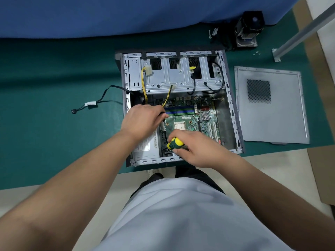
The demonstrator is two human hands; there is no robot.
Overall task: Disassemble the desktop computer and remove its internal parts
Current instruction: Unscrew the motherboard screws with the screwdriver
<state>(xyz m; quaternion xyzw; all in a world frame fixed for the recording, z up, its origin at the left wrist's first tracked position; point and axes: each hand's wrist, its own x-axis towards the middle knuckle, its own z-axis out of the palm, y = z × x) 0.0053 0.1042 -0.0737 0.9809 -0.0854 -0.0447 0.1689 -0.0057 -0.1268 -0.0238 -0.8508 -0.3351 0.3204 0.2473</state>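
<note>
Head view: computer case [178,105] lies open on the green mat [54,87], side panel [272,105] parked beside it. Right hand [197,149] fingers closed around the yellow-green screwdriver [175,143], working the near edge of the motherboard [190,120], likely a mount screw. Left hand [143,118] curled on black cables, probably holding them clear. Removed cooler [248,29] sits far right.

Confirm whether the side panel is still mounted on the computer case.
No: the side panel lies flat on the green mat to the right of the open computer case, apart from it.
</note>
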